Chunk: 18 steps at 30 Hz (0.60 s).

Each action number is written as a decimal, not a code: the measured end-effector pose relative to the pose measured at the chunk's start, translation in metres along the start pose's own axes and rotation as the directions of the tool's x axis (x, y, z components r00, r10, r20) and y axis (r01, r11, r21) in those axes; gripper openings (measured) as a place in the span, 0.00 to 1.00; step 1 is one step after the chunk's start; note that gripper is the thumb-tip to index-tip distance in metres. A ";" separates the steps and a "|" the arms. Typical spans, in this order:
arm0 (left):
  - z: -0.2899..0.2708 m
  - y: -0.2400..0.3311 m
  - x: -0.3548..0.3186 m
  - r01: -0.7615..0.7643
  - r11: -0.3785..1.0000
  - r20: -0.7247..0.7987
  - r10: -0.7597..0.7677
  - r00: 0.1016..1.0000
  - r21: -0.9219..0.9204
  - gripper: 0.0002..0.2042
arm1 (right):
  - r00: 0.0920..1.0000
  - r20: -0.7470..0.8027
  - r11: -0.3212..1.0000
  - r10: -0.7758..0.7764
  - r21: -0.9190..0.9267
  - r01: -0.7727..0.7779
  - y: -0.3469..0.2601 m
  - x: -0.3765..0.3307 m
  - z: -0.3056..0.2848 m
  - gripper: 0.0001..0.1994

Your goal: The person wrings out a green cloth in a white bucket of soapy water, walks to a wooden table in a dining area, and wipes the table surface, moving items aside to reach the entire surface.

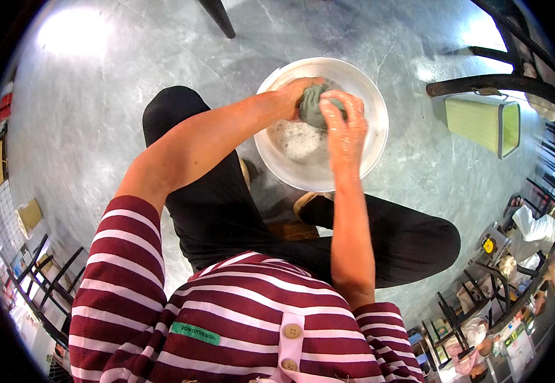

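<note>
A wet grey-green cloth (312, 107) is bunched up over a round white tub (374, 137). Sudsy, cloudy water (300, 142) lies in the tub. From the left, my left hand (295, 96) holds the cloth, its fingers partly hidden behind the folds. My right hand (344, 121) comes up from below, wet and shiny, with its thumb and fingers closed on the right side of the same cloth. Both hands are inside the tub's rim, above the foam.
My bent knees, in black trousers (210, 204), flank the tub on its near side. A light green bin (478, 124) lies on the grey floor (131, 57) at the right, beside dark furniture legs (494, 85). Chairs (456, 319) and people are at the lower right.
</note>
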<state>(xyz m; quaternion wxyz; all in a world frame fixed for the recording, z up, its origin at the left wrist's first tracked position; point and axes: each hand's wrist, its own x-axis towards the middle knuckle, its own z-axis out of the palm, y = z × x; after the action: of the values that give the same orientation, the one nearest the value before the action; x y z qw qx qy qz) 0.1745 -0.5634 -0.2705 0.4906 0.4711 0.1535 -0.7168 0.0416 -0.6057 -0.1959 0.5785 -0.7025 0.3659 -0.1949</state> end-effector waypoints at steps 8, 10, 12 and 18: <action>-0.071 -0.041 0.099 -0.339 0.722 0.185 0.288 0.940 0.603 0.14 | 0.924 -0.180 0.870 -0.337 -0.434 0.233 0.035 0.027 0.054 0.09; -0.054 -0.037 0.071 -0.259 0.549 0.063 0.351 0.934 0.795 0.13 | 0.972 -0.165 0.946 -0.167 -0.303 0.111 0.033 0.036 0.045 0.10; -0.045 -0.039 0.065 -0.353 0.559 0.066 0.467 0.882 0.751 0.15 | 0.981 -0.184 0.980 -0.069 -0.195 0.033 0.047 0.051 0.037 0.13; -0.013 -0.014 -0.005 -0.427 0.346 0.121 0.642 0.757 0.836 0.22 | 0.957 0.204 0.798 -0.206 -0.530 0.285 0.091 0.043 -0.007 0.15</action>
<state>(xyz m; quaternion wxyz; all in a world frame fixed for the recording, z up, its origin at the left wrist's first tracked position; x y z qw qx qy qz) 0.1698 -0.5448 -0.2761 0.3962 0.7450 -0.3092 -0.4387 0.0385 -0.6482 -0.2878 0.3432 -0.8928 0.2718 -0.1057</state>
